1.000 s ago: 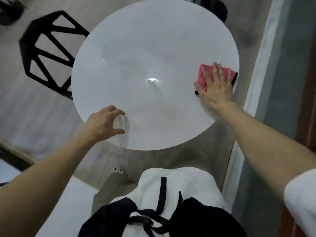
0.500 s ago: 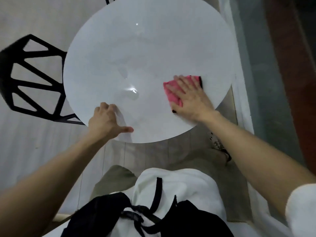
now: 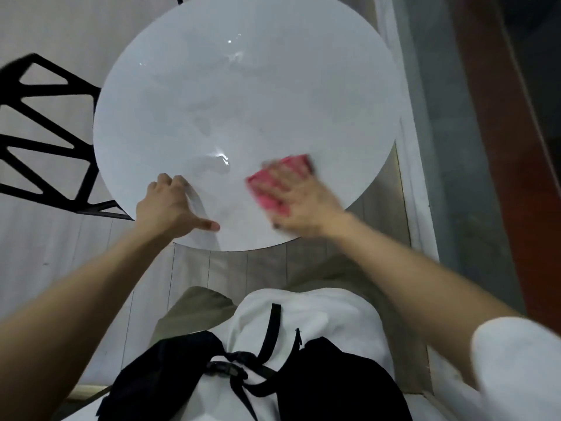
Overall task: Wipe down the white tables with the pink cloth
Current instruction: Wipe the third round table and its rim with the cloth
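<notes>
Pink, soft, folded cloth (image 3: 268, 194) lay flat on the near-right part of the bench (image 3: 243, 101), close to its near edge. The right hand (image 3: 303, 202) pressed it from above, fingers (image 3: 280, 174) spread straight and not curled round it; hand and cloth were motion-blurred. The bench was a round, white, glossy top, smooth and hard, with light glints. Faint damp-looking streaks and smears ran across the middle and the far part, so most of this top was probably wiped already. The near-edge strip looked like the pass in hand. The left edge showed no clear streaks, so maybe left to do. Other tables were not in view; cannot tell their state.

Left hand (image 3: 170, 208) rested on the near-left edge of the bench, fingers loosely bent, thumb stretched out, holding nothing; likely bracing.

Off the left edge stood a black chair (image 3: 45, 132) with an open angular frame. Pale plank floor (image 3: 227, 268) lay below. A white garment (image 3: 318, 314) with a black strapped bag (image 3: 182, 375) filled the bottom.
</notes>
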The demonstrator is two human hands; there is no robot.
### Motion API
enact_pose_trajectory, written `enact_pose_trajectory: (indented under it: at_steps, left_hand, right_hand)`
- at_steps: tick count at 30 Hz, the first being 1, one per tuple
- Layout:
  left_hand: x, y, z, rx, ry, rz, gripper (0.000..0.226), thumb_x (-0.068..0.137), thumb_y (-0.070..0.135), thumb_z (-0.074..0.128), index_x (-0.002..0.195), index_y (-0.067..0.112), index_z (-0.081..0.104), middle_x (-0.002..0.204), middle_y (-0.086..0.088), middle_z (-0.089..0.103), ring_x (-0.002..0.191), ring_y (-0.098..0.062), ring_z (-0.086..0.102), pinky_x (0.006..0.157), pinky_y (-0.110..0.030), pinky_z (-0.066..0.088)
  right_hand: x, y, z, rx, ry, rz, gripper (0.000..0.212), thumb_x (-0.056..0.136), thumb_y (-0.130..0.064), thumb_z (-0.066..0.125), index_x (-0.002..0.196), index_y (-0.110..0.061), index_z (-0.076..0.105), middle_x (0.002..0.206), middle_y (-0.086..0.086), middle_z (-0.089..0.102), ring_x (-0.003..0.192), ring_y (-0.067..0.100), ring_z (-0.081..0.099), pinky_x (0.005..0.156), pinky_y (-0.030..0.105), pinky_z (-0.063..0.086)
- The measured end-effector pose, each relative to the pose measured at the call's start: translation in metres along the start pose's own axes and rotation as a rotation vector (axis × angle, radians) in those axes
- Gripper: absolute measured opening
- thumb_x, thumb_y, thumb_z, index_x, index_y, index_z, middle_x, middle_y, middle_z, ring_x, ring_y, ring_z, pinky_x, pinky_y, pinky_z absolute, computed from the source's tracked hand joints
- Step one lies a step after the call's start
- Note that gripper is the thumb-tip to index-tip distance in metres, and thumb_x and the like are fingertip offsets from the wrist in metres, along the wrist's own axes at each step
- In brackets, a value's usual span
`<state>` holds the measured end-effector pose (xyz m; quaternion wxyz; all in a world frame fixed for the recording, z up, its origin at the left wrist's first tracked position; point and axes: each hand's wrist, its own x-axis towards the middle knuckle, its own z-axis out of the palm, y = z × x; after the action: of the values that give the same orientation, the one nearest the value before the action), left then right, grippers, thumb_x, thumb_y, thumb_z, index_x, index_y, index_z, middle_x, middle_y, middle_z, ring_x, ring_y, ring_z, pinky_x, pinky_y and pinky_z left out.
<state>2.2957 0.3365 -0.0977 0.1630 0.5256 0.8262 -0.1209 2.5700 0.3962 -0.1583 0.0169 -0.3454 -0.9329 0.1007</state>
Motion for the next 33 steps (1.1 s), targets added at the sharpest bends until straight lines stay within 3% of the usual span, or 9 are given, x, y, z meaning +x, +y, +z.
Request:
enact_pose_trajectory:
  at_steps: [4, 7, 11, 14, 20, 23, 25, 29, 33]
  left_hand:
    - [-0.006, -0.004, 0.003, -0.021, 0.019, -0.007, 0.129, 0.045, 0.084, 0.095, 0.151, 0.027, 0.049, 0.145, -0.001, 0.05, 0.139, -0.03, 0.049, 0.096, -0.057, 0.052]
    - [-0.009, -0.009, 0.004, -0.065, 0.016, -0.023, 0.131, 0.046, 0.085, 0.094, 0.155, 0.03, 0.047, 0.151, 0.001, 0.047, 0.143, -0.028, 0.046, 0.102, -0.06, 0.054]
    - [-0.016, -0.012, 0.007, -0.122, 0.012, -0.018, 0.13, 0.054, 0.084, 0.092, 0.161, 0.027, 0.043, 0.16, -0.001, 0.043, 0.148, -0.028, 0.043, 0.115, -0.057, 0.049]
    - [-0.029, -0.009, 0.016, -0.135, 0.062, -0.113, 0.133, 0.06, 0.086, 0.087, 0.165, 0.021, 0.037, 0.168, -0.007, 0.039, 0.154, -0.032, 0.039, 0.122, -0.054, 0.041]
    - [-0.06, 0.011, 0.029, -0.281, 0.111, -0.466, 0.118, 0.07, 0.084, 0.083, 0.153, 0.011, 0.04, 0.153, -0.017, 0.046, 0.141, -0.041, 0.048, 0.111, -0.058, 0.047]
    - [-0.064, 0.031, 0.028, -0.444, 0.026, -0.597, 0.11, 0.073, 0.076, 0.087, 0.149, 0.011, 0.042, 0.155, -0.016, 0.043, 0.142, -0.041, 0.047, 0.111, -0.06, 0.05]
    - [-0.066, 0.051, 0.025, -0.514, 0.003, -0.639, 0.126, 0.066, 0.078, 0.091, 0.157, 0.011, 0.036, 0.165, -0.016, 0.034, 0.152, -0.039, 0.037, 0.116, -0.063, 0.046]
    - [-0.07, 0.102, 0.018, -0.386, -0.067, -0.698, 0.157, 0.057, 0.083, 0.092, 0.172, 0.014, 0.01, 0.178, -0.016, 0.011, 0.165, -0.038, 0.016, 0.128, -0.06, 0.032]
    - [-0.062, 0.145, 0.008, -0.357, -0.03, -0.654, 0.151, 0.061, 0.076, 0.096, 0.173, 0.02, 0.012, 0.175, -0.015, 0.016, 0.162, -0.039, 0.02, 0.127, -0.06, 0.033]
  right_hand:
    - [-0.021, 0.139, -0.031, 0.026, 0.04, 0.592, 0.082, 0.098, -0.066, 0.017, 0.173, -0.033, 0.016, 0.182, 0.01, 0.011, 0.169, 0.026, 0.005, 0.135, 0.056, 0.0]
    - [0.001, 0.095, -0.018, -0.008, 0.098, 0.718, 0.08, 0.102, -0.06, 0.013, 0.175, -0.028, 0.005, 0.181, 0.02, 0.004, 0.169, 0.034, 0.001, 0.133, 0.064, -0.001]
    - [0.025, -0.055, 0.013, 0.032, -0.073, 0.056, 0.071, 0.108, -0.056, 0.016, 0.174, -0.031, 0.005, 0.182, 0.012, -0.002, 0.169, 0.029, -0.007, 0.132, 0.062, -0.008]
    - [0.019, -0.05, 0.007, 0.022, -0.17, -0.277, 0.068, 0.11, -0.06, 0.017, 0.173, -0.038, 0.005, 0.182, 0.001, -0.005, 0.169, 0.021, -0.009, 0.134, 0.054, -0.01]
    - [0.028, 0.139, -0.034, -0.009, -0.063, 0.13, 0.074, 0.104, -0.066, 0.018, 0.173, -0.039, 0.012, 0.183, 0.002, 0.006, 0.169, 0.019, 0.0, 0.136, 0.052, -0.005]
    - [0.053, 0.134, -0.034, -0.024, -0.014, 0.321, 0.077, 0.106, -0.064, 0.016, 0.175, -0.03, 0.006, 0.182, 0.011, 0.002, 0.169, 0.028, -0.003, 0.134, 0.061, -0.001]
    - [0.051, 0.086, -0.021, -0.036, -0.028, 0.158, 0.077, 0.107, -0.061, 0.018, 0.175, -0.028, 0.005, 0.182, 0.013, -0.002, 0.169, 0.029, -0.006, 0.133, 0.063, -0.001]
    - [0.024, 0.032, -0.009, -0.024, -0.171, -0.573, 0.069, 0.11, -0.059, 0.026, 0.174, -0.034, 0.016, 0.183, 0.004, 0.005, 0.169, 0.023, -0.002, 0.134, 0.059, 0.0]
    - [0.052, 0.146, -0.032, -0.057, -0.161, -0.656, 0.069, 0.109, -0.064, 0.032, 0.172, -0.042, 0.016, 0.182, -0.003, 0.007, 0.169, 0.017, 0.002, 0.136, 0.051, -0.004]
